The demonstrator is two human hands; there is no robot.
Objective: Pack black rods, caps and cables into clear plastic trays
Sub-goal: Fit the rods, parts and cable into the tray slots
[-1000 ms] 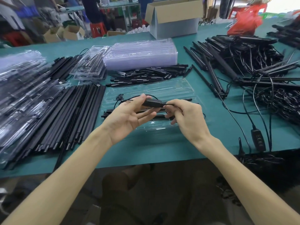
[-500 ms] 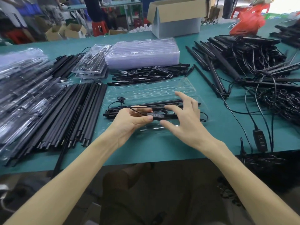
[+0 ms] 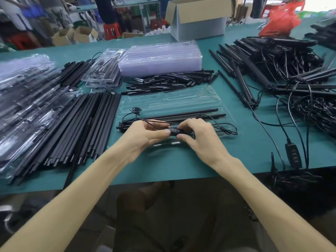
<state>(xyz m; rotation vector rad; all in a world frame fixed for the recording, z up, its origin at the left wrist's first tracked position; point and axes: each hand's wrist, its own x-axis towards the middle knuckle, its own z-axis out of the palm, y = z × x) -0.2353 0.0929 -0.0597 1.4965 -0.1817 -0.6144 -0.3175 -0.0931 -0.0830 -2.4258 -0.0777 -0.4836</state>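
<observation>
Left hand (image 3: 143, 137): is pinching the left end of the controller (image 3: 173, 130) between thumb and curled fingers.
Right hand (image 3: 198, 137): is gripping the controller's right end, fingers curled over it.
Controller: is being held just over the near part of the clear tray (image 3: 172, 100), buttons up; its cable (image 3: 227, 130) is looping off to the right.
Clear tray: is lying by the middle of the table's (image 3: 181, 166) near edge, carrying two black rods (image 3: 190, 111) lengthwise.
Loose rods (image 3: 81, 128): are lying bundled toward the left edge.
Caps (image 3: 163, 82): are lying heaped just behind the tray.
</observation>
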